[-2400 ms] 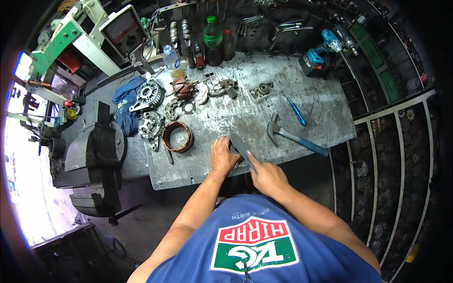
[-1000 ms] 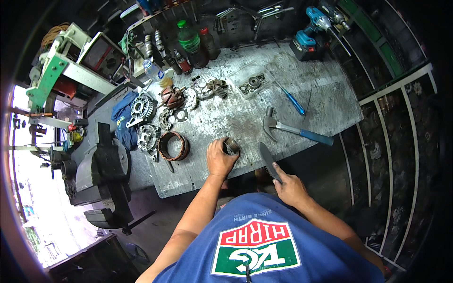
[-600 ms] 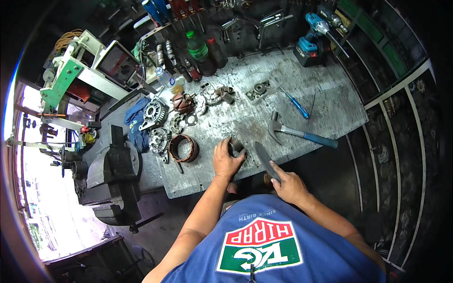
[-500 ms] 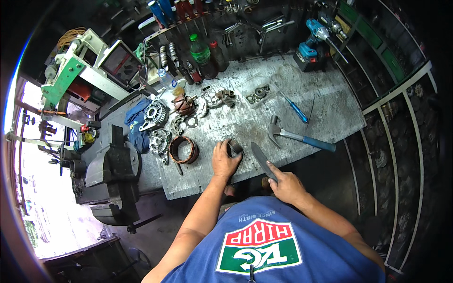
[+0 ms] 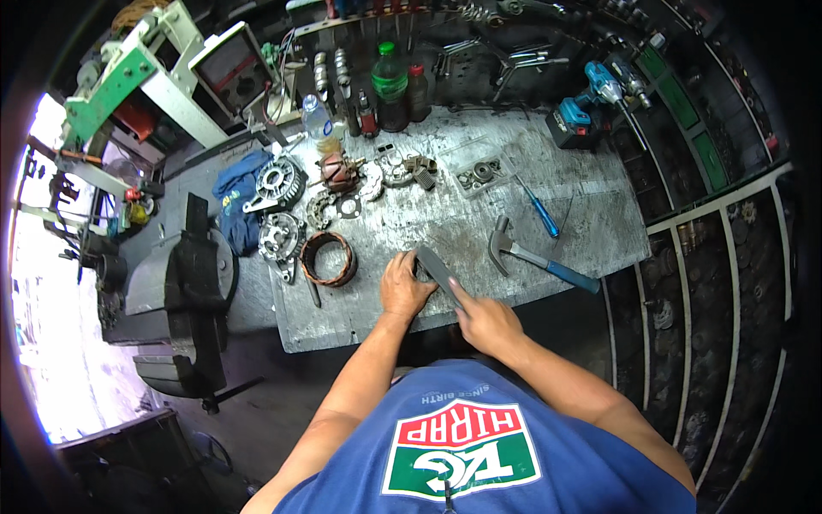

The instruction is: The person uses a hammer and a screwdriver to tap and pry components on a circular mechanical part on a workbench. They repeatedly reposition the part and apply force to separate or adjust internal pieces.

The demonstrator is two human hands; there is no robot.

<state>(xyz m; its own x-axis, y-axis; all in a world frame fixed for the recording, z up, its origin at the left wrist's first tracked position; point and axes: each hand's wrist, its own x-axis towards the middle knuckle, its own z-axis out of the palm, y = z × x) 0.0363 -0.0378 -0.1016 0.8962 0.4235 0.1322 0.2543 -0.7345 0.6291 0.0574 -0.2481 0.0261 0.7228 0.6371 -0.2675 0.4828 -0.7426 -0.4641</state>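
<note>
My left hand (image 5: 404, 287) is closed round a small dark ring-shaped metal part (image 5: 420, 271) on the near side of the workbench. Fingers and a tool hide most of that part. In my right hand (image 5: 490, 324) is a flat, grey, file-like tool (image 5: 437, 266) with a rounded tip. It slants up to the left, its far end over or against the ring part; I cannot tell whether they touch. Left of my left hand lies a copper-wound stator ring (image 5: 329, 259). A claw hammer (image 5: 535, 257) with a blue grip rests to the right of my hands.
Alternator housings (image 5: 280, 184), a copper-coloured rotor (image 5: 338, 174) and a blue cloth (image 5: 241, 206) lie at the left. A blue screwdriver (image 5: 543, 212) is beside a clear tray of small parts (image 5: 479, 176). Bottles (image 5: 390, 86) and a cordless drill (image 5: 591, 98) stand behind. A vise (image 5: 184, 283) is far left.
My right hand has moved left, bringing the file-like tool from beside the ring part to over it. My left hand keeps its hold. The whole view has shifted slightly.
</note>
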